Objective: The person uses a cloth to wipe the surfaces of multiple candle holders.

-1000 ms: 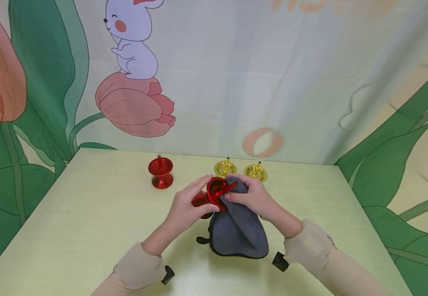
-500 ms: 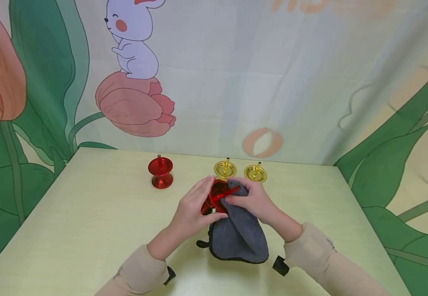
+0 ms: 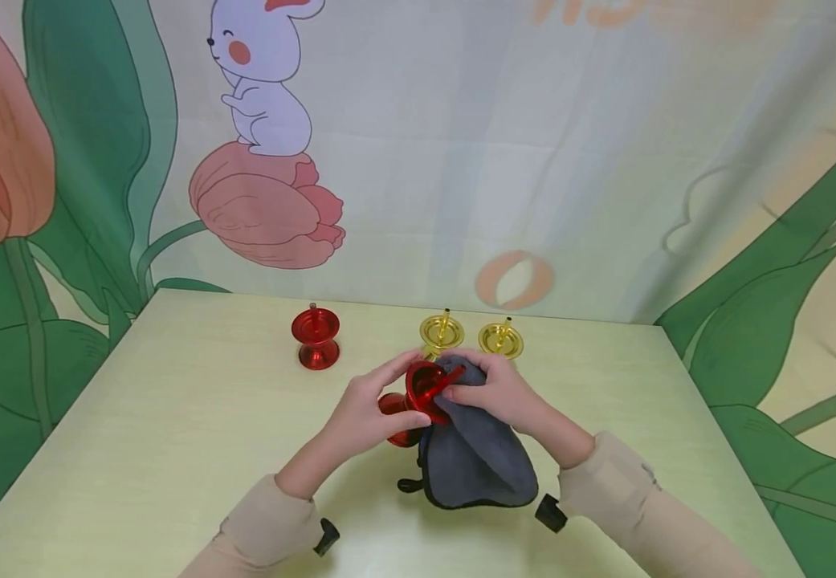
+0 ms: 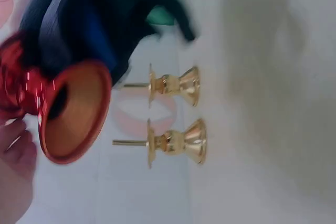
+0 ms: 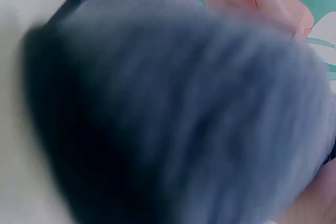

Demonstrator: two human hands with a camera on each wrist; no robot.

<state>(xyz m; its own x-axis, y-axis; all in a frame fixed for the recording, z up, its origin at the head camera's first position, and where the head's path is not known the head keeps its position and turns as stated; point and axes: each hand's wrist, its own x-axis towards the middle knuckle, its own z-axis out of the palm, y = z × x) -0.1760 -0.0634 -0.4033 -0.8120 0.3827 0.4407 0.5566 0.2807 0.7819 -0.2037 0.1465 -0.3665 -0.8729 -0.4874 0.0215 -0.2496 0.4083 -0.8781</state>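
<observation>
In the head view my left hand (image 3: 367, 409) grips a shiny red candle holder (image 3: 423, 385), tilted so its dish and spike face right. Its hollow base (image 4: 79, 111) shows copper-coloured inside in the left wrist view. My right hand (image 3: 493, 389) pinches a dark grey cloth (image 3: 479, 466) with black edging and a small loop, pressing it at the dish and spike. The cloth hangs below both hands. In the right wrist view the cloth (image 5: 199, 103) hides most of the right hand and the candle holder.
Another red candle holder (image 3: 316, 337) stands upright at the back of the pale table (image 3: 172, 417). Two gold candle holders, one (image 3: 442, 329) partly behind the hands and one (image 3: 500, 339) to its right, stand near the back edge. A printed curtain (image 3: 418, 160) hangs behind.
The red candle holder shifts and turns in my left hand, its base hidden half a second ago and showing again now. The cloth has moved slightly right along with it.
</observation>
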